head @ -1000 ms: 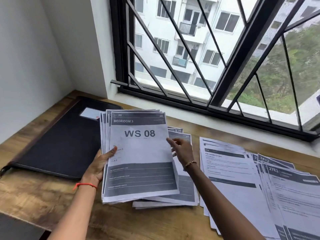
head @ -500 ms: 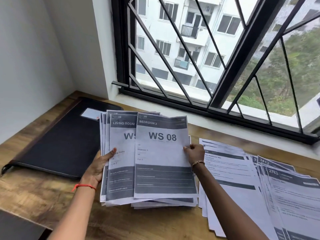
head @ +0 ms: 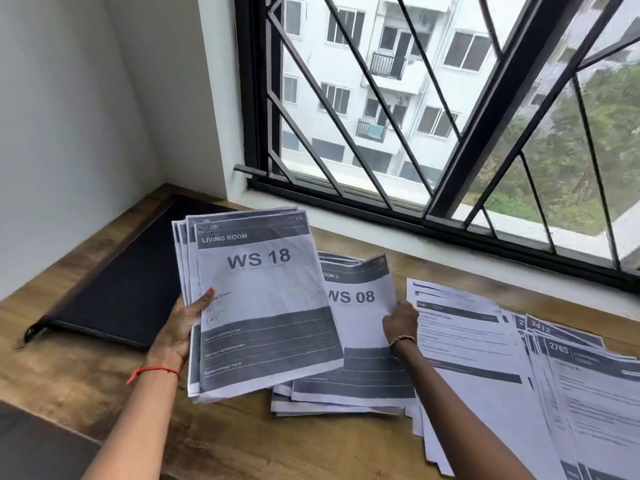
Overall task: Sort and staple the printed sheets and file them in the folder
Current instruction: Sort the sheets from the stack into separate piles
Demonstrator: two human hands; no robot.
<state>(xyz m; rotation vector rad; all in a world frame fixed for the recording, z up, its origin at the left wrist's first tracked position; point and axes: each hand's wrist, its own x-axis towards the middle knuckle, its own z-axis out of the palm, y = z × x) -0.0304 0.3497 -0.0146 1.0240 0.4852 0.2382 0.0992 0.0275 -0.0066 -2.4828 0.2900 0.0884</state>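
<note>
Fingers (head: 397, 305): WS 08 sheet (head: 360, 317) pinched by right hand (head: 401, 320), stack (head: 263, 306) gripped by left hand (head: 180, 323); sheet to be squared on pile (head: 339, 401) before release.

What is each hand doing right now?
Left hand: grips the WS 18 stack.
Right hand: pinches the right edge of the WS 08 sheet.

Both bare forearms reached forward. The left grip (head: 183, 327) clasped the left edge of the WS 18 stack (head: 263, 306), thumb across its front, a red thread at the wrist. Right of that stack, the braceleted right grip (head: 400, 322) pinched the WS 08 sheet (head: 360, 317).
</note>
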